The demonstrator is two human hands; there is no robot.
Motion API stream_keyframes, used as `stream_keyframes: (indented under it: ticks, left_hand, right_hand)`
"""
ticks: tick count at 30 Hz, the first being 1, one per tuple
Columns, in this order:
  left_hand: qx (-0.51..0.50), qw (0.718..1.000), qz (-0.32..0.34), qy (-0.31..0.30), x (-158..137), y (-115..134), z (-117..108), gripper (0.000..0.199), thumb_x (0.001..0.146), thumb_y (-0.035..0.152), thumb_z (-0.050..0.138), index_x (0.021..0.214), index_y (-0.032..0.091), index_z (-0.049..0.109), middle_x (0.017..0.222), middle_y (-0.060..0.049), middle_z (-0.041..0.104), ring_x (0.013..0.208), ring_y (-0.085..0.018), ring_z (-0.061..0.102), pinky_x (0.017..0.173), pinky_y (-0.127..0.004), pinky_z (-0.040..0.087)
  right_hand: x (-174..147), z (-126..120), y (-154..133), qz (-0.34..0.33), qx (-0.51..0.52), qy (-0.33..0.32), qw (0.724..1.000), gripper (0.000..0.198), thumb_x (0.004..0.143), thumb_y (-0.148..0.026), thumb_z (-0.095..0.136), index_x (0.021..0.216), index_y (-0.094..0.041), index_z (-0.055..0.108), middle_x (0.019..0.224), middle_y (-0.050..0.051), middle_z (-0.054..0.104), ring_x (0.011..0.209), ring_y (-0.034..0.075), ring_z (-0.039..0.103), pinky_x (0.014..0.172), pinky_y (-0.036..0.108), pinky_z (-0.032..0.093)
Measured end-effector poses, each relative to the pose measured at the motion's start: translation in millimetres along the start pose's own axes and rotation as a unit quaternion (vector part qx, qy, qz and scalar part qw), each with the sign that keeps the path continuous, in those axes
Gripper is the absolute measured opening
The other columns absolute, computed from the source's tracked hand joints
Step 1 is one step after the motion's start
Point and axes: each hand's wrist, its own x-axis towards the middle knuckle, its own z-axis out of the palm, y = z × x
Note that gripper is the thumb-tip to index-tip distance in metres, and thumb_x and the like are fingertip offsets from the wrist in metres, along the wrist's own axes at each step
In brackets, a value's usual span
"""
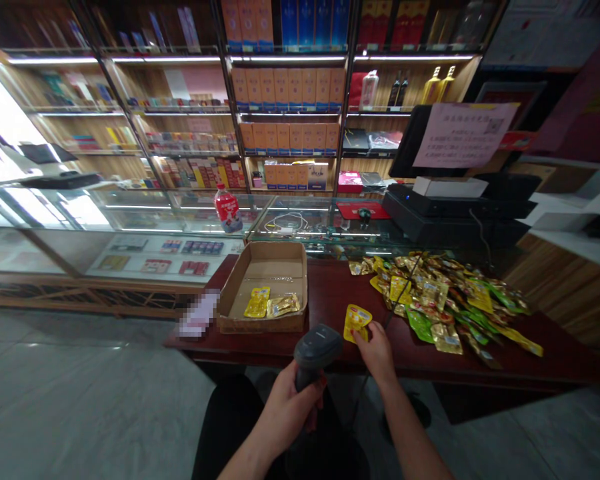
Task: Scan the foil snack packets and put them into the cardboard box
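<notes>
My left hand [293, 403] is wrapped round the handle of a dark grey barcode scanner [318, 348], its head raised just in front of the table edge. Between the fingers of my right hand [377, 350] is a yellow snack packet [356, 323], held over the dark red table [330, 283]. Left of the packet stands an open cardboard box [265, 325]. Inside it lie a yellow packet [257, 302] and a gold packet [283, 306]. To the right spreads a loose pile of gold, yellow and green packets [430, 293].
A glass counter [290, 207] runs behind the table, bearing a red-labelled bottle [227, 210], a white cable [287, 223] and a mouse [364, 214] on a red pad. At right stands a monitor [410, 143] with a paper sheet. Lit shelves [285, 113] hold boxes and bottles.
</notes>
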Motion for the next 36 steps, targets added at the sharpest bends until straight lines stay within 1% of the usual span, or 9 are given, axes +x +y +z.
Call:
stream_keyframes:
  ticks: [6, 10, 14, 18, 21, 24, 28, 31, 36]
  left_hand:
    - [-0.007, 0.999, -0.009, 0.041, 1.0, -5.5, -4.0, 0.036, 0.072, 0.043, 0.071, 0.092, 0.017, 0.054, 0.052, 0.006, 0.057, 0.032, -0.008, 0.046, 0.032, -0.018, 0.034]
    - [-0.011, 0.998, 0.002, 0.067, -0.1, -5.2, -7.9, 0.04, 0.072, 0.046, 0.071, 0.093, 0.017, 0.054, 0.052, 0.007, 0.057, 0.032, -0.009, 0.046, 0.033, -0.019, 0.035]
    - [-0.007, 0.997, 0.023, 0.077, 1.5, -5.4, -11.2, 0.041, 0.072, 0.048, 0.072, 0.092, 0.016, 0.056, 0.052, 0.006, 0.057, 0.032, -0.009, 0.046, 0.032, -0.019, 0.035]
    - [-0.012, 0.995, 0.043, 0.085, 6.4, -16.4, -14.8, 0.043, 0.072, 0.052, 0.075, 0.09, 0.017, 0.057, 0.051, 0.005, 0.057, 0.03, -0.009, 0.045, 0.031, -0.019, 0.032]
    - [-0.022, 0.996, 0.04, 0.082, 9.2, -24.1, -15.2, 0.045, 0.07, 0.053, 0.076, 0.089, 0.017, 0.057, 0.051, 0.006, 0.057, 0.03, -0.009, 0.045, 0.03, -0.02, 0.033]
    - [-0.031, 0.996, 0.033, 0.071, 10.2, -23.6, -12.3, 0.044, 0.07, 0.052, 0.076, 0.088, 0.018, 0.056, 0.05, 0.006, 0.056, 0.029, -0.009, 0.044, 0.03, -0.019, 0.032]
    - [-0.029, 0.998, 0.022, 0.056, 8.9, -14.2, -7.8, 0.042, 0.07, 0.049, 0.075, 0.089, 0.017, 0.056, 0.05, 0.006, 0.056, 0.03, -0.008, 0.044, 0.03, -0.018, 0.031]
    - [-0.021, 0.998, 0.01, 0.052, 7.8, -11.1, -7.0, 0.041, 0.071, 0.047, 0.075, 0.09, 0.017, 0.056, 0.05, 0.006, 0.057, 0.031, -0.009, 0.045, 0.031, -0.019, 0.033]
    - [-0.03, 0.998, 0.002, 0.06, 7.1, -18.9, -7.8, 0.041, 0.069, 0.047, 0.075, 0.091, 0.018, 0.055, 0.05, 0.006, 0.056, 0.031, -0.009, 0.045, 0.031, -0.019, 0.033]
  right_hand:
    - [23.2, 16.3, -25.9, 0.085, 0.205, -0.066, 0.973, 0.049, 0.071, -0.045, 0.071, 0.113, -0.021, 0.062, 0.106, 0.012, 0.077, 0.092, 0.03, 0.075, 0.081, 0.043, 0.061]
    - [47.8, 50.5, -80.9, 0.051, 0.309, -0.173, 0.934, 0.065, 0.07, -0.034, 0.075, 0.131, -0.02, 0.056, 0.108, 0.009, 0.078, 0.091, 0.026, 0.077, 0.08, 0.041, 0.063]
    - [69.7, 78.9, -116.6, 0.023, 0.299, -0.255, 0.919, 0.061, 0.073, -0.024, 0.073, 0.132, -0.018, 0.059, 0.103, 0.007, 0.079, 0.088, 0.021, 0.076, 0.08, 0.037, 0.063]
    - [92.1, 65.8, -95.6, -0.013, 0.17, -0.177, 0.969, 0.039, 0.083, -0.022, 0.063, 0.121, -0.017, 0.066, 0.105, 0.009, 0.077, 0.094, 0.019, 0.074, 0.091, 0.036, 0.058]
    - [108.2, 33.7, -57.5, -0.049, -0.053, -0.079, 0.994, 0.039, 0.09, -0.022, 0.055, 0.126, -0.015, 0.065, 0.118, 0.015, 0.072, 0.108, 0.025, 0.069, 0.099, 0.041, 0.052]
    - [119.4, 5.4, -22.5, -0.052, -0.265, -0.018, 0.963, 0.051, 0.088, -0.017, 0.056, 0.137, -0.002, 0.057, 0.132, 0.03, 0.061, 0.127, 0.037, 0.057, 0.107, 0.049, 0.042]
    - [124.0, -8.8, 4.1, 0.005, -0.415, 0.007, 0.91, 0.068, 0.088, -0.026, 0.06, 0.147, 0.004, 0.043, 0.147, 0.042, 0.041, 0.136, 0.05, 0.043, 0.105, 0.061, 0.034]
    - [116.6, -8.3, 8.6, 0.01, -0.474, -0.002, 0.881, 0.069, 0.091, -0.036, 0.058, 0.147, 0.002, 0.044, 0.145, 0.041, 0.045, 0.133, 0.051, 0.046, 0.104, 0.063, 0.031]
    - [78.7, -1.9, -4.1, -0.096, -0.484, -0.005, 0.87, 0.059, 0.097, -0.038, 0.052, 0.142, 0.0, 0.052, 0.132, 0.032, 0.06, 0.125, 0.044, 0.053, 0.108, 0.06, 0.028]
